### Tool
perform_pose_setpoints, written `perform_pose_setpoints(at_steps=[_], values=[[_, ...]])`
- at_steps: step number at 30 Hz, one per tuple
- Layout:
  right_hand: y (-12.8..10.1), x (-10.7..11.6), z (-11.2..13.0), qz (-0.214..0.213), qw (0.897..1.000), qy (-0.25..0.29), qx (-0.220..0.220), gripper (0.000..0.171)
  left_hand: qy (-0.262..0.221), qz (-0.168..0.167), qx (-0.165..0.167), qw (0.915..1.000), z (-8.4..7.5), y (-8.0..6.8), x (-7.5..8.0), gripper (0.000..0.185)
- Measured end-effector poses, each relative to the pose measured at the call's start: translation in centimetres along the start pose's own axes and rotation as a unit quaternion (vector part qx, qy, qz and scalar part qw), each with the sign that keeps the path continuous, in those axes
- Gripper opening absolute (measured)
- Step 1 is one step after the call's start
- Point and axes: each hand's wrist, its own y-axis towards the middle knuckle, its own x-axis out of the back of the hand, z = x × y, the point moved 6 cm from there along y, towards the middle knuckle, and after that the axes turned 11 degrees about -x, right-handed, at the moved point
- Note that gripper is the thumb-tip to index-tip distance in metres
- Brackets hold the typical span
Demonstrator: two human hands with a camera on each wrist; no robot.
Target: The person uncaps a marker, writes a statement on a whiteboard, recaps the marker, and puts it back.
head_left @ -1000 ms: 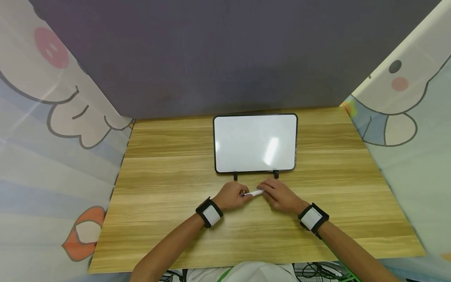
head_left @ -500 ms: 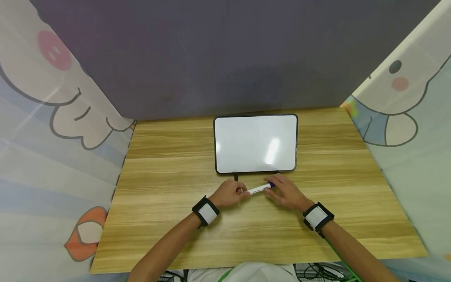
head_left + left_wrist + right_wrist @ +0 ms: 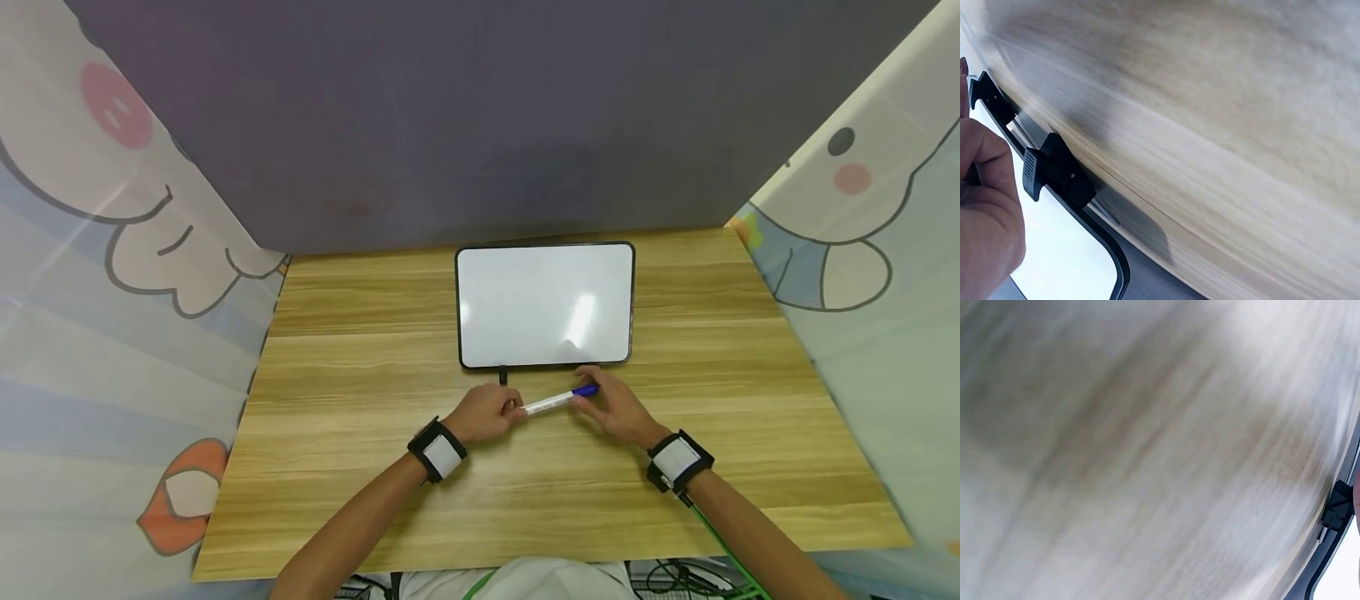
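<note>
the marker (image 3: 547, 404) is between the hands, its long axis running crosswise, the right end slightly farther from the person. the left hand (image 3: 486, 413) has curled fingers holding its left end; the right hand (image 3: 618, 412) loosely pinches the blue cap (image 3: 586, 390), so neither is nearer. just beyond, the whiteboard (image 3: 517, 304) sits on the surface (image 3: 360, 375).

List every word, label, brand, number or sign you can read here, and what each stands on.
No text is readable anywhere.
Marker: faint print-like marks, too small to read.
Whiteboard: no writing visible, only glare and reflections.
Left wall: cartoon drawings, no lettering visible.
</note>
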Motion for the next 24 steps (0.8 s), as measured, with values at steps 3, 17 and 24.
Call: perform_pose_setpoints(at_steps=[3,17,24], values=[[0.1,0.3,-0.2,-0.016,1.0,0.025,-0.009,0.037,0.002,0.001,0.002,1.0,0.1,0.0,-0.1,0.025],[0.6,-0.1,-0.5,-0.031,0.983,0.178,-0.029,0.015,-0.028,0.002,0.012,0.9995,0.1,0.3,-0.4,0.025],[1.0,-2.4,1.2,0.071,0.912,0.401,-0.05,0.03,-0.023,-0.004,0.005,0.9997,-0.1,0.6,-0.6,0.025]])
